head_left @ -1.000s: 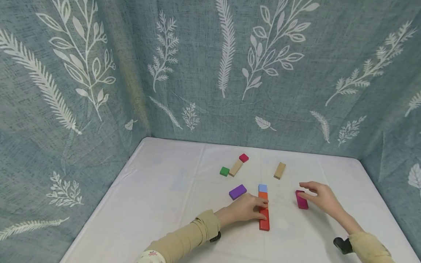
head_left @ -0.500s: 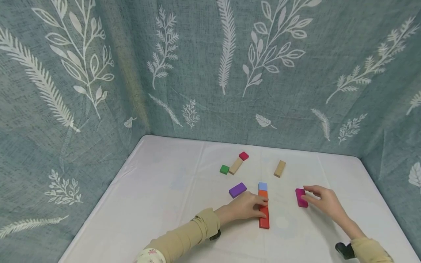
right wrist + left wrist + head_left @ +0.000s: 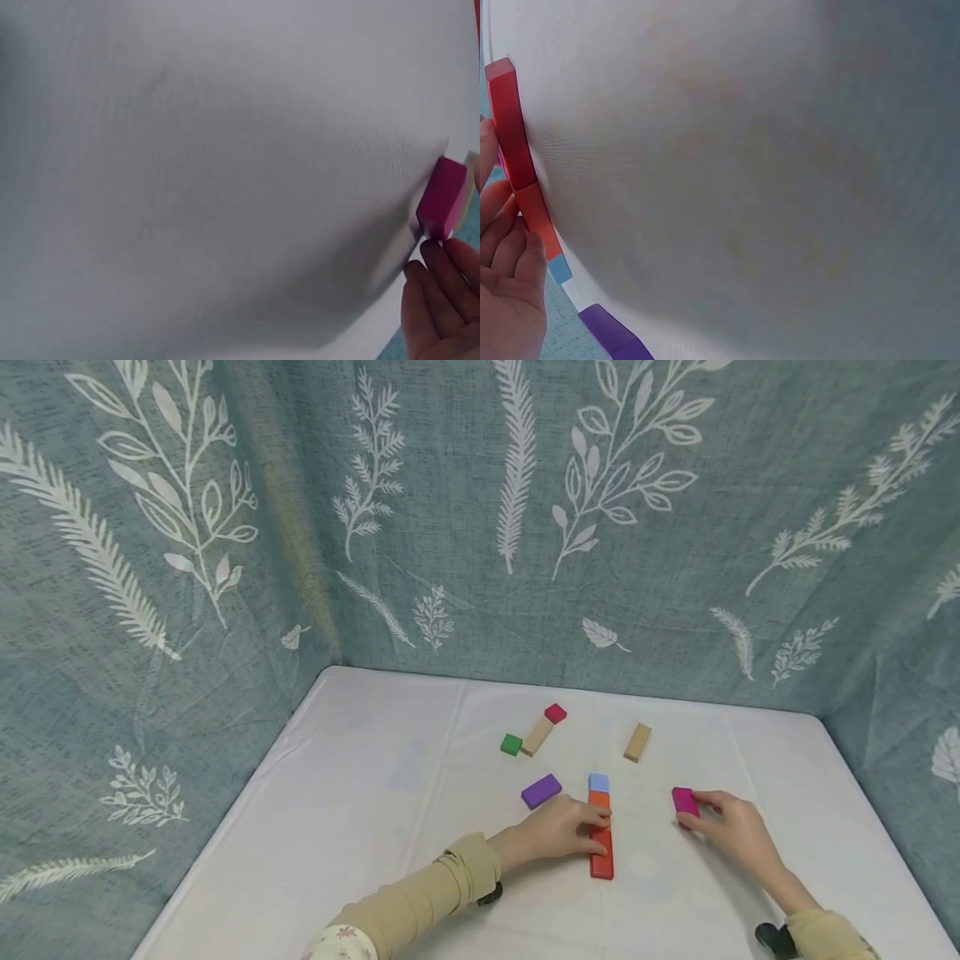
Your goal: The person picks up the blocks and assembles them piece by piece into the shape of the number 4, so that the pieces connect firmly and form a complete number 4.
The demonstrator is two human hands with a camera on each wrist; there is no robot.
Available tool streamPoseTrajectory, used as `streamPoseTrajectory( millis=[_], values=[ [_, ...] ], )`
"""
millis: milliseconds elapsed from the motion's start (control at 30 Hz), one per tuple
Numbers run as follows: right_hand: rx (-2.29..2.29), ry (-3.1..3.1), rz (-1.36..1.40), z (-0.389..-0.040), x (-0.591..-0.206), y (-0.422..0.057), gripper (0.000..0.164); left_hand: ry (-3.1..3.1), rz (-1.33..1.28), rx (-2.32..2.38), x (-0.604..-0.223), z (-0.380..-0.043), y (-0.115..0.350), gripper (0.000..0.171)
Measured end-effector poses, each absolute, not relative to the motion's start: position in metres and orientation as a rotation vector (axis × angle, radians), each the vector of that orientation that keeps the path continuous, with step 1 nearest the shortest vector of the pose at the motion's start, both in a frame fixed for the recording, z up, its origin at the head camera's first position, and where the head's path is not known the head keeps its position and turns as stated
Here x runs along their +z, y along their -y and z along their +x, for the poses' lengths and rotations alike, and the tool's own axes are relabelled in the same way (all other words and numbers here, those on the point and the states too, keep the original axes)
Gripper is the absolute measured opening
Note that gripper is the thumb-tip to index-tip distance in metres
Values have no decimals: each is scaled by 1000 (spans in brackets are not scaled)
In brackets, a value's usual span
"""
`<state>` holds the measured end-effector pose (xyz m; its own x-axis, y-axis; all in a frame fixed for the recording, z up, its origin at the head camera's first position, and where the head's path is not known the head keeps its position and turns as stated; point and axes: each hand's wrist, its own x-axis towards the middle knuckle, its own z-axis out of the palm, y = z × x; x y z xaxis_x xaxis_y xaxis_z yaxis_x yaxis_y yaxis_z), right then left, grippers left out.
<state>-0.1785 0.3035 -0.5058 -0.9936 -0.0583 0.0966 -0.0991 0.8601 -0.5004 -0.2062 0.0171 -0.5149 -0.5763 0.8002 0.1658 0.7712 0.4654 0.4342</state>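
Observation:
My left hand (image 3: 558, 829) rests its thumb and fingertips on a straight row of small wooden blocks. The row has a red block (image 3: 602, 867) at the near end, an orange block (image 3: 598, 799) in the middle and a light blue block (image 3: 598, 782) at the far end. In the left wrist view, my fingers lie along the orange block (image 3: 538, 221) with the thumb beside the red one (image 3: 511, 124). To the right, my right hand (image 3: 738, 833) pinches a magenta block (image 3: 684, 798) between thumb and fingers; the right wrist view shows its side facing the camera.
A purple block (image 3: 542, 791) lies left of the row. Farther back are a green block (image 3: 511, 744), a plain wooden block (image 3: 537, 737), a crimson block (image 3: 555, 713) and another plain block (image 3: 637, 742). A leaf-patterned curtain (image 3: 465, 510) surrounds the white table (image 3: 390, 760).
My right hand has shifted from hovering over and beside the magenta block to pinching it, and the block has moved slightly left. The left hand stays on the row.

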Motion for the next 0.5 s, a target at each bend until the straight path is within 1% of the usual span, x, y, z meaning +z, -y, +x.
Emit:
streamPoseTrajectory(
  millis=[67, 500],
  values=[
    [788, 2950, 123, -179, -507, -300, 55, -2633, 1410, 735, -514, -206, -17, 39],
    [765, 2901, 154, -184, -513, -294, 50, -2642, 1399, 742, -514, -206, -18, 39]
  ],
)
